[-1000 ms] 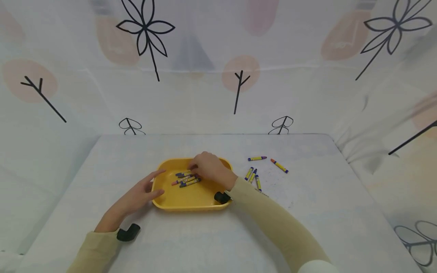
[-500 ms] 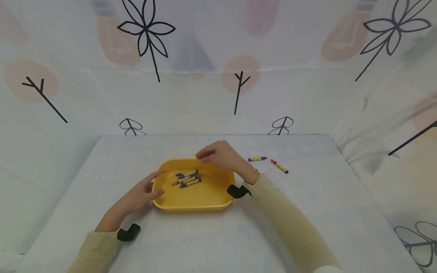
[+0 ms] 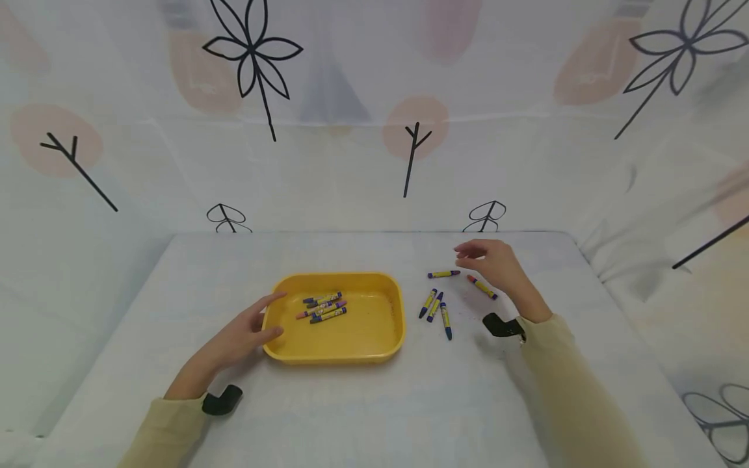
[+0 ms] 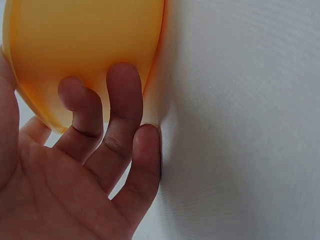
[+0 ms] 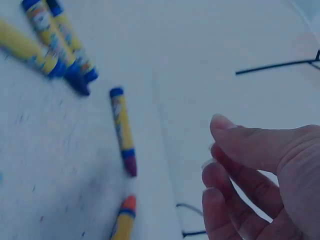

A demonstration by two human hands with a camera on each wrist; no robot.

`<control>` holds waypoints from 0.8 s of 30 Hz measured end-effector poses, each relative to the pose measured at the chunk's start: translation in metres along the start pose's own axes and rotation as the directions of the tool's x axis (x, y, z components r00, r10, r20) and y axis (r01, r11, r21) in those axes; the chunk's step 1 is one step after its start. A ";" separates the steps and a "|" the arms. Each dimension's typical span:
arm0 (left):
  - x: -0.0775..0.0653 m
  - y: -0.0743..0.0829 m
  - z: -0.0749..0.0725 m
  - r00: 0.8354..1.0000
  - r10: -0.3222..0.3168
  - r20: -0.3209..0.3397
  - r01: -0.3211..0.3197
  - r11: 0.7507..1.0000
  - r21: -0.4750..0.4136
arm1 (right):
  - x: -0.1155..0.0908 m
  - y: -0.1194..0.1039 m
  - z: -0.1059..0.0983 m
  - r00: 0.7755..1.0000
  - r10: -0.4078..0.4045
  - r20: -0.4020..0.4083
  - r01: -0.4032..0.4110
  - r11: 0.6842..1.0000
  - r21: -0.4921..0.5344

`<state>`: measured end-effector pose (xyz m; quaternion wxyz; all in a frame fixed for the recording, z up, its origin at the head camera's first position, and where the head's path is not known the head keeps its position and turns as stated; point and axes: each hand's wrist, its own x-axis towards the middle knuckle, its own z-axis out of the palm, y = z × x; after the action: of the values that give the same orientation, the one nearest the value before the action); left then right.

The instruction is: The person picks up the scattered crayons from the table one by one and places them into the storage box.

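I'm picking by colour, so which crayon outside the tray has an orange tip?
The rightmost crayon in the head view, near the right hand. The others there are a purple-tipped crayon and three dark-tipped crayons.

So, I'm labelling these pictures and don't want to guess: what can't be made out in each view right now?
Head: printing on the crayons in the tray, too small to read; part of the yellow tray's rim, covered by the left hand.
Left wrist: most of the tray, cut off by the top edge.
Right wrist: the rear of the orange-tipped crayon, cut off by the bottom edge.
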<state>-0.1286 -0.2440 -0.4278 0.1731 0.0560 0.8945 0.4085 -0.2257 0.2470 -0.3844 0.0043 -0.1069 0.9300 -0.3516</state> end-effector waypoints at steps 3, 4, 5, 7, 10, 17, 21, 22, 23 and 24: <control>0.000 0.001 0.000 1.000 0.010 -0.001 -0.010 1.000 0.009 | -0.008 0.027 -0.006 0.994 0.106 0.029 -0.103 0.992 -0.073; 0.000 0.001 -0.001 1.000 0.013 -0.001 -0.013 1.000 0.011 | -0.011 0.034 -0.006 0.989 0.140 0.042 -0.135 0.986 -0.094; 0.001 0.001 -0.001 1.000 0.016 0.001 -0.016 1.000 0.011 | -0.013 0.041 -0.007 0.984 0.170 0.057 -0.163 0.980 -0.112; 0.001 0.001 -0.001 1.000 0.023 0.005 -0.023 1.000 0.007 | -0.016 0.051 -0.007 0.972 0.217 0.090 -0.202 0.968 -0.147; 0.000 0.001 -0.002 0.999 0.035 0.003 -0.035 0.999 0.000 | -0.019 0.060 -0.007 0.962 0.238 0.136 -0.215 0.963 -0.164; 0.000 0.000 -0.001 0.999 0.037 0.003 -0.037 0.999 -0.005 | -0.019 0.068 -0.006 0.955 0.245 0.169 -0.215 0.961 -0.175; -0.001 0.001 -0.001 1.000 0.019 0.004 -0.019 1.000 0.005 | -0.021 0.068 -0.007 0.953 0.246 0.175 -0.215 0.960 -0.179; -0.001 0.002 -0.001 1.000 0.014 0.004 -0.014 1.000 0.006 | -0.021 0.068 -0.008 0.953 0.245 0.178 -0.214 0.961 -0.177; -0.001 0.002 -0.001 1.000 0.012 0.004 -0.012 1.000 0.007 | -0.021 0.068 -0.008 0.952 0.246 0.180 -0.215 0.961 -0.173; -0.001 0.002 -0.001 1.000 0.010 0.002 -0.010 1.000 0.008 | -0.021 0.067 -0.009 0.952 0.243 0.185 -0.212 0.962 -0.170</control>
<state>-0.1277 -0.2436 -0.4257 0.1719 0.0616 0.8956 0.4056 -0.2190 0.3058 -0.4230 0.1324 -0.0344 0.9542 -0.2661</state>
